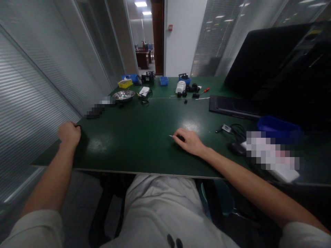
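My left hand (69, 133) is closed at the left edge of the green table (129, 137). A small dark thing (78, 126) shows at its fingertips, too small to name. On the table's middle rests my right hand (190, 141), fingers curled round a thin tool whose pale, slim tip (170, 136) pokes out to the left. The rest of that tool lies hidden in the dark hollow of the hand.
A metal bowl (124, 95), a yellow tray (125, 83) and a white box with a cable (144, 91) stand far left. Black parts (192, 88) and a red screwdriver (206, 90) lie at the back. To the right are a keyboard (232, 106), a mouse (237, 148) and a blue bin (279, 128).
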A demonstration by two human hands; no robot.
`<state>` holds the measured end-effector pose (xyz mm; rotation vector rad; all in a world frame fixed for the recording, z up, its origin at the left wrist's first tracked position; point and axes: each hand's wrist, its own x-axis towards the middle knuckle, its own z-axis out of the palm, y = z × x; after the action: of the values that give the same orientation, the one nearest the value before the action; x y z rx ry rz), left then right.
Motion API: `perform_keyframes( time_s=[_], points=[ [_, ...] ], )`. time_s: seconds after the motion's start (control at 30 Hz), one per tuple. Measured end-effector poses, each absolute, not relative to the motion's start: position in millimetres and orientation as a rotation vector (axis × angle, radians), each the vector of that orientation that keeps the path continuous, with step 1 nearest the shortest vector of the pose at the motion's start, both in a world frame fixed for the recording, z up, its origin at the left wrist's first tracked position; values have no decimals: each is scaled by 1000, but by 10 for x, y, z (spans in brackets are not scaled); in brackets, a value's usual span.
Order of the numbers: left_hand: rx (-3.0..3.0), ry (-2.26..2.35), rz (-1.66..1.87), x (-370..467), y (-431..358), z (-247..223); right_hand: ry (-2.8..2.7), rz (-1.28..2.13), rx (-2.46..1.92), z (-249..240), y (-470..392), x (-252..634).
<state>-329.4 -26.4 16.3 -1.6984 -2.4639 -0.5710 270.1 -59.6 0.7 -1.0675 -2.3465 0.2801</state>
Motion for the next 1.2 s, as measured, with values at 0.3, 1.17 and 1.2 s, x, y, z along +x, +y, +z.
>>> perform_keyframes(
  time_s=[0.3,1.17,1.2],
  points=[
    [-1826,-2156,-677,-2774,-127,84,-2373,257,-1049,-23,-562,2697],
    [-3243,-1314,-1023,36,-454,-15,-2501,191,-1148,41,-625,2656],
    [-3248,-1326,-1017,39,-458,-7,-2512,180,-1154,45,-629,2651]
  ],
)
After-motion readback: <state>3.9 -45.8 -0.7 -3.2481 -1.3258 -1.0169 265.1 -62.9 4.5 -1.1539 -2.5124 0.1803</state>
